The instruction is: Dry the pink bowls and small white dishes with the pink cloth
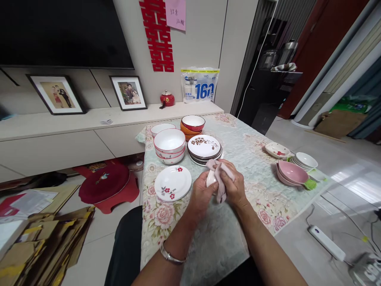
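My left hand (pixel 201 193) is closed around a small white dish (pixel 211 178), whose full shape is hidden by fingers and cloth. A pale pink cloth (pixel 220 190) is bunched in my right hand (pixel 235 186) and pressed against the dish. Just beyond my hands is a stack of plates (pixel 204 147), the top one with a brown flower print. To the left lies a white plate (pixel 173 183) with red flowers. Behind it stand stacked white bowls (pixel 169 142) with red rims. Red and orange bowls (pixel 193 124) are stacked farther back.
On the table's right side are pink bowls (pixel 293 172), small white bowls (pixel 306 160), an oval dish (pixel 277 150) and a green scrubber (pixel 310 184). A floral cloth covers the table (pixel 214 238). A red stool (pixel 104 180) stands left; a power strip (pixel 326 243) lies on the floor.
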A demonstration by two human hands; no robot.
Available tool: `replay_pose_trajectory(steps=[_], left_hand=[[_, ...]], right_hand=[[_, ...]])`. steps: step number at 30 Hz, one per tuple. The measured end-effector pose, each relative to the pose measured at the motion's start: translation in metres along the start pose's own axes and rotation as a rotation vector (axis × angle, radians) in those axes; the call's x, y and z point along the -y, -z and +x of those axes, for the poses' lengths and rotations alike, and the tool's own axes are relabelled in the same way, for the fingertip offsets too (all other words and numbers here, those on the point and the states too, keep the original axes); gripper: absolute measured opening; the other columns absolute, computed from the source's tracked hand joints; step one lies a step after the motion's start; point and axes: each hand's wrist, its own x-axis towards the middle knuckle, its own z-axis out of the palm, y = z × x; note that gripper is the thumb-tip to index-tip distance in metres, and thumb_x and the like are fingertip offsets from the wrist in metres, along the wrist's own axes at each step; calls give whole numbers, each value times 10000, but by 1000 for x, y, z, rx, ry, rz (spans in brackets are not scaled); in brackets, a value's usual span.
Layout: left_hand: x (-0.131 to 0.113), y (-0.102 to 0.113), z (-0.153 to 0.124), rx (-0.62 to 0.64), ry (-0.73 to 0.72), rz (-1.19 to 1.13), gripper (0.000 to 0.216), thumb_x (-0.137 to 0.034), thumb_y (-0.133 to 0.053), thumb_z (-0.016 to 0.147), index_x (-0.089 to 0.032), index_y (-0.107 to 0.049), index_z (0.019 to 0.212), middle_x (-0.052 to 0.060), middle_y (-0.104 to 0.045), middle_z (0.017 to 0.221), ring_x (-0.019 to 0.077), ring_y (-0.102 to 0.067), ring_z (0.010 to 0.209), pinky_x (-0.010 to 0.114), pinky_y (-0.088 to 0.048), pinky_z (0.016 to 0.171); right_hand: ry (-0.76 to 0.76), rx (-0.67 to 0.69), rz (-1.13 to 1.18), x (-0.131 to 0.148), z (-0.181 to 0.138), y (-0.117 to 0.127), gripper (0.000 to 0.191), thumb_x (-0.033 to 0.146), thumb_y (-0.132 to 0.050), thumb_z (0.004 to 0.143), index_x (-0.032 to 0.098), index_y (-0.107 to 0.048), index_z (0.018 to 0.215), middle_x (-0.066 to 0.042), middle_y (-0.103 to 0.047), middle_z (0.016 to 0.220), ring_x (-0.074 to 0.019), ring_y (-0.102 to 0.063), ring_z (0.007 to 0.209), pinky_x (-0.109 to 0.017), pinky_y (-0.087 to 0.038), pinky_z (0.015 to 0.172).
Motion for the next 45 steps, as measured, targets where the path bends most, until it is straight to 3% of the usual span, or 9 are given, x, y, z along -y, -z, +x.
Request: replay_pose_trajectory(steps=[2, 5, 13, 19, 25, 30, 35, 42, 45], left_hand=[[-4, -1, 0, 11, -21, -13, 463, -291, -731, 738, -163, -616, 1167, 85, -712, 1114, 223, -657, 986, 311, -503, 864], [-7, -1, 0, 13, -27, 31, 463, -278, -719, 738, -157, -617, 1172, 85, -717, 1096, 217, -660, 951, 305, -505, 843], [-8, 5, -2, 63, 81, 150, 555, -361, -787, 693, -125, -633, 1172, 104, -730, 1060, 250, -665, 893, 322, -504, 786], [3, 7, 0, 45, 77, 171, 559, -353, -783, 696, -136, -641, 1191, 102, -727, 1077, 256, -653, 939, 346, -505, 841], [9, 2, -1, 66, 72, 124, 542, -220, -721, 703, -142, -626, 1231, 86, -725, 1112, 269, -637, 1046, 394, -456, 983], [2, -1, -1, 61, 40, 167, 390, -197, -680, 725, -156, -658, 1113, 53, -735, 1012, 225, -651, 943, 328, -492, 873], [1, 0, 0, 36, 4, 175, 300, -268, -682, 759, -157, -660, 1037, 45, -721, 886, 181, -637, 796, 282, -497, 745], [0, 1, -1, 62, 38, 221, 352, -239, -733, 718, -156, -659, 1052, 51, -727, 956, 211, -642, 866, 312, -497, 810], [-1, 1, 0, 45, 33, 218, 340, -240, -729, 714, -156, -664, 1036, 53, -728, 944, 213, -641, 855, 306, -496, 783]], right_hand=[[182, 144, -86, 5, -1, 1, 289, 315, -554, 914, 258, -735, 1132, -57, -714, 1215, -292, -553, 1260, -494, -346, 1098], [184, 164, -114, 4, 0, 0, 294, 294, -572, 904, 276, -719, 1158, -55, -722, 1189, -290, -556, 1251, -505, -358, 1087], [-558, -120, 422, -16, 11, -2, 339, 449, -715, 769, 182, -751, 974, -18, -749, 820, -192, -641, 687, -296, -493, 640], [-748, -218, 684, -13, 15, 0, 349, 393, -795, 656, 171, -710, 912, -10, -728, 722, -171, -628, 597, -272, -490, 575], [-684, -339, 523, -15, 13, 1, 412, 407, -769, 700, 166, -694, 1025, -56, -763, 889, -228, -688, 818, -342, -551, 757], [-110, -155, -19, -5, 3, 2, 242, 375, -625, 857, 227, -754, 999, -77, -740, 1084, -270, -647, 1070, -434, -475, 986], [249, 101, -160, 4, -4, 0, 271, 286, -592, 874, 276, -741, 1100, -62, -738, 1128, -289, -636, 1125, -489, -445, 1009], [-120, -116, -72, -16, 2, 2, 282, 343, -527, 943, 259, -735, 1113, -63, -727, 1159, -262, -649, 1106, -434, -473, 994], [-25, -65, -108, -14, 1, 2, 288, 322, -534, 930, 265, -734, 1129, -64, -720, 1193, -268, -631, 1147, -441, -450, 1022]])
